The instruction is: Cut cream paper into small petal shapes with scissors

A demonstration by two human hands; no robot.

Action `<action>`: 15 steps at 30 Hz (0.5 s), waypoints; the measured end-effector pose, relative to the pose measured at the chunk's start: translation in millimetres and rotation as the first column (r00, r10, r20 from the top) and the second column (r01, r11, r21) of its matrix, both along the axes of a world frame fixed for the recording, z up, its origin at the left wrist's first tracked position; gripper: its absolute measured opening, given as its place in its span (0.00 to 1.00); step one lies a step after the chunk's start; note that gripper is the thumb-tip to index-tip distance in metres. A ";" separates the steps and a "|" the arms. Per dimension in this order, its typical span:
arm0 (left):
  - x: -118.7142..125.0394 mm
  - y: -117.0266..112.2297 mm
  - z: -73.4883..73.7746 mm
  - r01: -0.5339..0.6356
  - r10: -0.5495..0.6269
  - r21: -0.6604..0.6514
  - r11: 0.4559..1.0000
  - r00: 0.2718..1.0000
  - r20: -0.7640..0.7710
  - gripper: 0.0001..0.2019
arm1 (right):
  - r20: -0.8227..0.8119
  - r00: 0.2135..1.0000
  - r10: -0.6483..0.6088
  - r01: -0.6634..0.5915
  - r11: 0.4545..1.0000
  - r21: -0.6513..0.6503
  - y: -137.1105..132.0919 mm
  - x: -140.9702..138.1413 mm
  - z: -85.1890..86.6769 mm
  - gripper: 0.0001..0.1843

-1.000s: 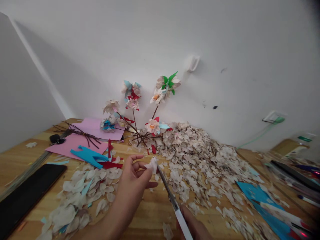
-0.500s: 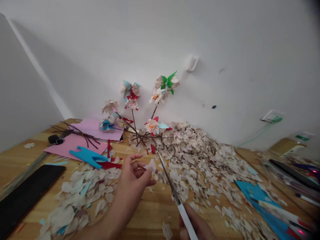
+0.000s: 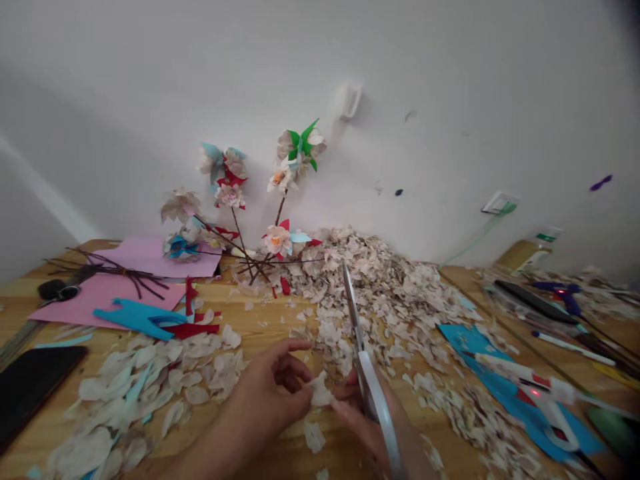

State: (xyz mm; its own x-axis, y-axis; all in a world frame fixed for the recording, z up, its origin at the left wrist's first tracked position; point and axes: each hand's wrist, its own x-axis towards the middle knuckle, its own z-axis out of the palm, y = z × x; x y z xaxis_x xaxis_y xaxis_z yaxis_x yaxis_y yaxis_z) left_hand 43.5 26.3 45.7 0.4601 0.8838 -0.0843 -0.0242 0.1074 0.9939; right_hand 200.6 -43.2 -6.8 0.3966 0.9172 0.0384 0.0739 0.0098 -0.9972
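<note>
Between the thumb and fingers of my left hand [image 3: 267,397] is a small whitish petal [image 3: 321,392], thin and translucent. The fingertips of my right hand [image 3: 387,427] meet its other edge. That same hand grips white-handled scissors [image 3: 369,383], their blades pointing up and away from me and looking closed. Directly below the held petal, a loose petal [image 3: 315,437] lies on the wooden table [image 3: 265,320]. A spread of whole petals [image 3: 145,380] is to the left of my hands, and a big heap of petal scraps [image 3: 370,273] rises behind them.
Handmade flowers [image 3: 278,240] on twigs stand against the wall. Pink paper [image 3: 107,297], a blue paper cutout [image 3: 135,319] and a black phone [image 3: 37,393] lie left. On the right are blue paper [image 3: 475,343], a white glue gun [image 3: 550,407] and a blue glue gun [image 3: 560,293].
My right hand has come up with the scissors, and its fingertips now meet the petal held in my left. The view has swung right, showing more of the table's right side.
</note>
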 end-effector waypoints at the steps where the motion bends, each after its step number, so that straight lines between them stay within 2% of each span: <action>1: 0.4 -0.7 0.0 -0.007 0.007 0.007 1.000 1.000 -0.004 0.18 | -0.028 0.999 0.015 -0.015 1.000 0.000 0.0 -0.5 0.6 0.17; 3: 1.5 -2.0 0.6 -0.027 0.027 0.015 1.000 1.000 0.004 0.18 | -0.068 0.997 0.036 -0.036 0.999 0.002 -0.4 -2.1 3.6 0.16; 5: 3.3 -3.3 1.3 -0.058 0.059 -0.031 0.998 0.997 0.040 0.21 | -0.081 0.997 0.016 -0.014 1.000 0.018 -1.1 -3.7 7.2 0.15; 8: 7.1 -6.1 1.6 -0.106 0.125 -0.213 0.971 0.989 0.080 0.26 | -0.046 0.998 -0.050 0.052 0.998 0.037 -1.9 -5.6 10.5 0.15; 11: 11.6 -10.1 0.4 -0.110 0.152 -0.357 0.927 0.984 0.091 0.25 | -0.024 0.994 -0.111 0.112 0.992 0.055 -1.9 -8.1 11.2 0.16; 15: 15.3 -13.6 -1.2 -0.126 0.195 -0.373 0.919 0.969 0.152 0.25 | -0.036 0.989 -0.142 0.144 0.987 0.070 -1.3 -10.9 10.3 0.17</action>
State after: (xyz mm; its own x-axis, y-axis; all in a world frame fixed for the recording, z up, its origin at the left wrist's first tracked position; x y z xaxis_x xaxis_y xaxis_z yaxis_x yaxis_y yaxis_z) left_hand 58.8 12.7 44.4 0.3522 0.8731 -0.3372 -0.2477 0.4343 0.8660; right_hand 189.7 -44.5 3.5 0.5253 0.8463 0.0884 0.0492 0.0735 -0.9961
